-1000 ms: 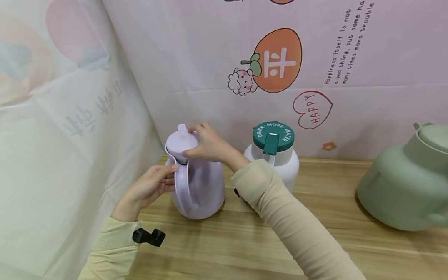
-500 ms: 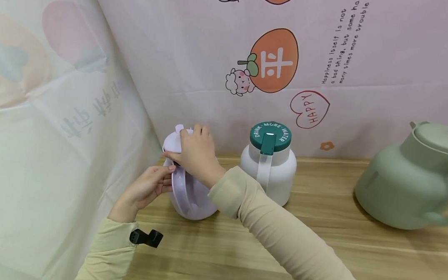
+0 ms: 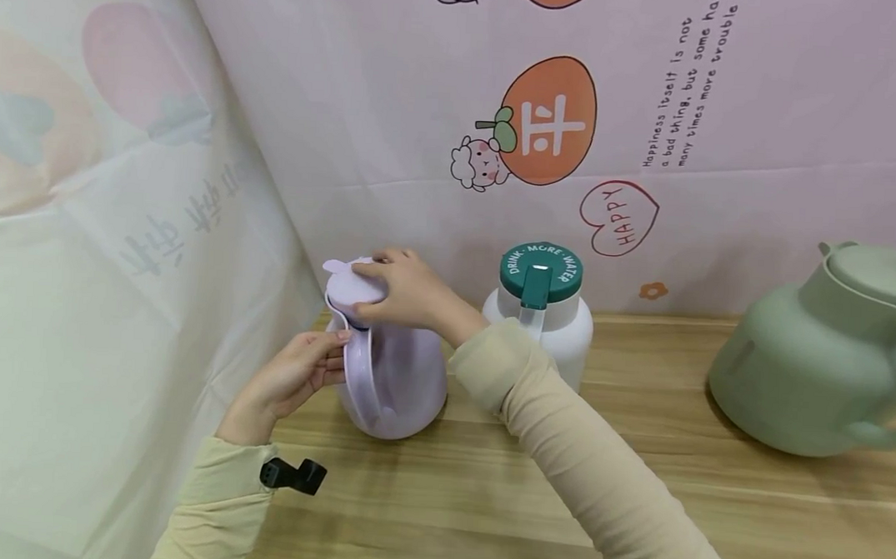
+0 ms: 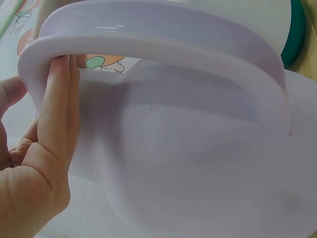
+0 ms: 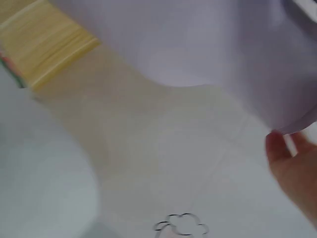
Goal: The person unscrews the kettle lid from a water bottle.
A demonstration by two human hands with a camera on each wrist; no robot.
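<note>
A lilac thermos jug [image 3: 417,386] stands on the wooden table in the head view. My left hand [image 3: 293,377] pinches the upper end of its handle [image 3: 361,380]. In the left wrist view, fingers [image 4: 59,104] lie under the curved handle [image 4: 163,47], the thumb on its outer side. My right hand [image 3: 410,290] grips the jug's round lid [image 3: 353,292] from the right, its tab pointing left. A dark gap shows beneath the lid near the handle. The right wrist view has the right hand [image 5: 294,163] at the edge of the lilac jug [image 5: 198,39], partly cut off.
Just right of the lilac jug stands a white jug [image 3: 569,339] with a green lid [image 3: 542,273], partly behind my right sleeve. A large sage green jug [image 3: 811,379] is farther right. Printed cloth [image 3: 396,102] hangs behind and at the left of the wooden table [image 3: 423,512].
My right hand has swung across the lid and back to its right side. The lid's tab has turned counterclockwise, from pointing away to pointing left. My left hand stays on the handle.
</note>
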